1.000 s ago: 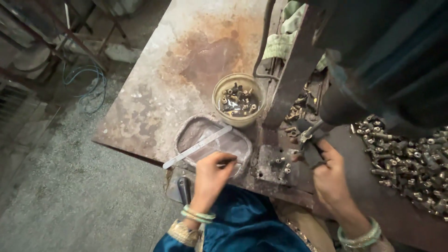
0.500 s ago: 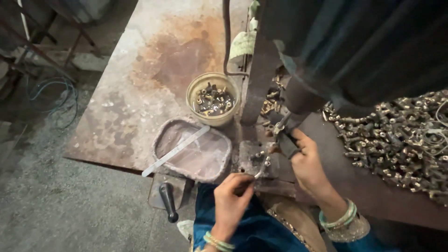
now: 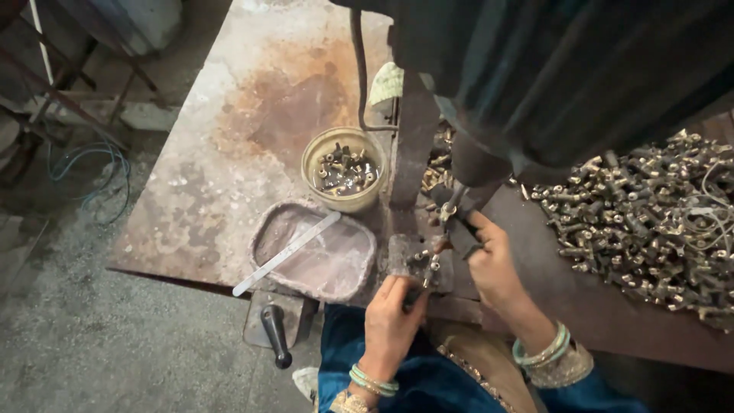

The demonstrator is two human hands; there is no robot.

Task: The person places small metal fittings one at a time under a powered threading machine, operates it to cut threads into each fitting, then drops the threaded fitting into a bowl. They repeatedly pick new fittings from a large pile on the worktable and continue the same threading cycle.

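My left hand [image 3: 391,320] is at the front of a small metal fixture block [image 3: 404,256] on the machine's base, its fingertips pinching a small brass part [image 3: 430,269] there. Closed around a dark lever handle [image 3: 456,223] just right of the block is my right hand [image 3: 493,264]. The dark machine body [image 3: 550,69] rises above both hands and hides the work area behind it. A large heap of brass fittings [image 3: 650,222] lies to the right of my right hand.
A round tub [image 3: 344,170] holding small metal parts stands left of the machine column. An oval tray [image 3: 315,251] with a flat metal strip [image 3: 287,253] across it sits by the rusty table's [image 3: 229,138] front edge. A black-handled tool [image 3: 275,335] lies below the tray.
My left hand moved from the oval tray to the fixture block. The view shifted, so the table and tub now sit further right. My right hand stayed on the lever.
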